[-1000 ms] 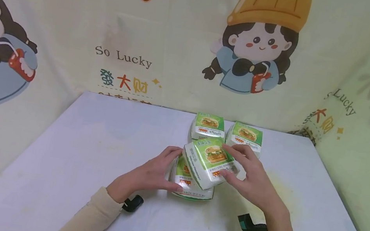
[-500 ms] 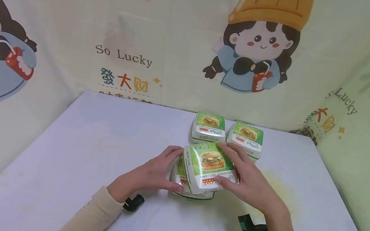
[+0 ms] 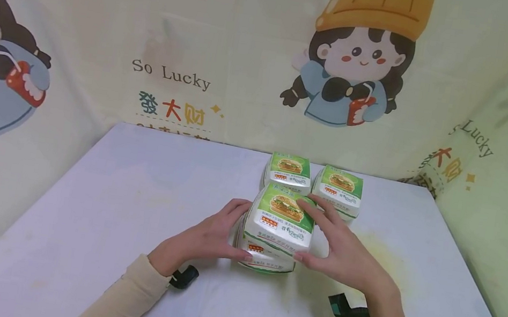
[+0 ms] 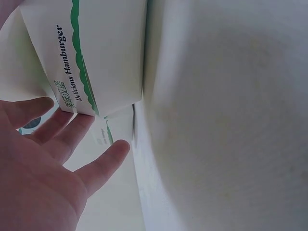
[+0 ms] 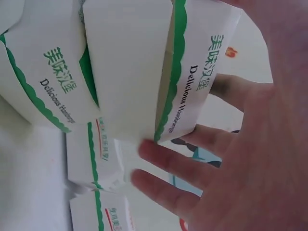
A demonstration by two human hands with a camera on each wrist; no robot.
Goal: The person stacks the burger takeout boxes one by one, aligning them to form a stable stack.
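Note:
My right hand (image 3: 348, 250) holds a green-and-white hamburger box (image 3: 279, 232) by its right side. This upper box sits over, or just above, a lower hamburger box (image 3: 269, 261) and covers most of its top; I cannot tell if they touch. Around the left side of the lower box, my left hand (image 3: 204, 238) keeps its thumb at the front and its fingers toward the back. The left wrist view shows fingertips against the printed side of the lower box (image 4: 110, 53). Seen from the right wrist, the upper box (image 5: 127, 67) is tilted in the fingers.
Behind the stacked pair, two more hamburger boxes stand side by side, one on the left (image 3: 289, 166) and one on the right (image 3: 341, 184). A white table (image 3: 158, 177) lies beneath everything. A cartoon-printed cloth (image 3: 250, 44) hangs behind and at the sides.
The upper hamburger box has turned from askew to nearly in line with the lower one and shifted slightly left, the right hand moving with it. My left hand has stayed in place.

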